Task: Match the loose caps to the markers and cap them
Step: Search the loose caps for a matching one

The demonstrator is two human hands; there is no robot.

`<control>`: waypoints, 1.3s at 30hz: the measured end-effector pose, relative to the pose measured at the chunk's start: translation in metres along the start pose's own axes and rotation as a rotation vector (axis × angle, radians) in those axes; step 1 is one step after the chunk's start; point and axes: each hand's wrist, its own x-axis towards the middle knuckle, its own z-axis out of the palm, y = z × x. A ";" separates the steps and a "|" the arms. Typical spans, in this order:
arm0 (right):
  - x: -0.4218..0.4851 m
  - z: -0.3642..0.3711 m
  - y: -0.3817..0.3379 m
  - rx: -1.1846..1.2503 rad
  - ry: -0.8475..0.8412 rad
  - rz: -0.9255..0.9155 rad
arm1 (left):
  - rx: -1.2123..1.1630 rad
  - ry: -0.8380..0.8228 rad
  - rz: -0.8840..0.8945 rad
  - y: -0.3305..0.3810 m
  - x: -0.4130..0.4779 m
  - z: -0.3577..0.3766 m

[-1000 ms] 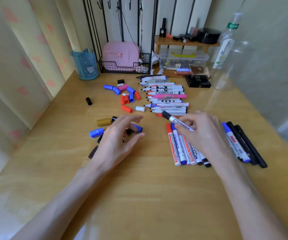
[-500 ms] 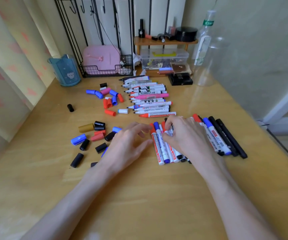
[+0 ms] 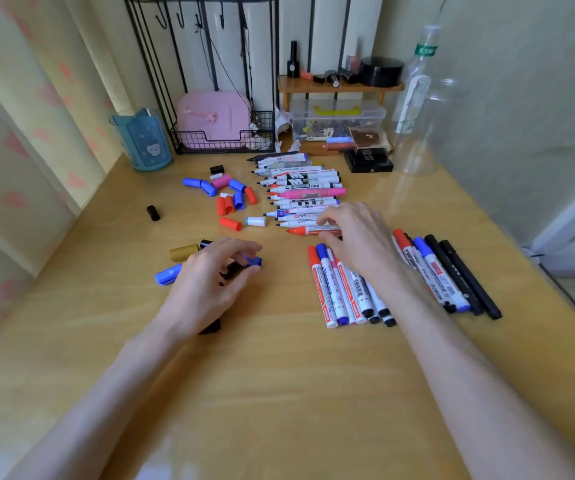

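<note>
Step in hand: choosing the next marker-and-cap pair. Landmark is the pink marker (image 3: 310,193), which lies mid-row among the uncapped markers (image 3: 296,183). The right hand (image 3: 358,237) is just on the near side of the pink marker, at the near end of that row. Its fingers and thumb curl round the barrel of the red-tipped marker (image 3: 305,231), which lies flat on the desk (image 3: 279,375). The left hand (image 3: 209,282) is to the near left of the pink marker, with bent fingers over a black cap (image 3: 232,268) and a blue cap (image 3: 255,260) at its fingertips. Cannot tell whether it grasps either one. More loose caps (image 3: 230,199) lie directly left of the pink marker, and 1 red cap (image 3: 230,224) sits apart on their near side. The capped markers (image 3: 344,292) lie in a row well to the near side of the pink marker. Judgement: roughly 1/2 of the task is done. The next move calls for a red cap, not the black or blue one. The left hand would have to reach toward the pink marker for it, line it up with the tip and press it home.
</note>
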 end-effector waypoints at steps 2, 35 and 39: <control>0.013 0.001 0.000 0.006 -0.041 0.008 | -0.025 0.039 -0.039 -0.007 -0.005 -0.011; -0.036 0.001 -0.039 0.183 0.160 -0.359 | 0.058 0.087 -0.027 -0.023 -0.018 -0.032; -0.041 0.006 -0.045 0.219 0.137 -0.399 | -0.039 0.062 0.013 -0.010 -0.019 -0.028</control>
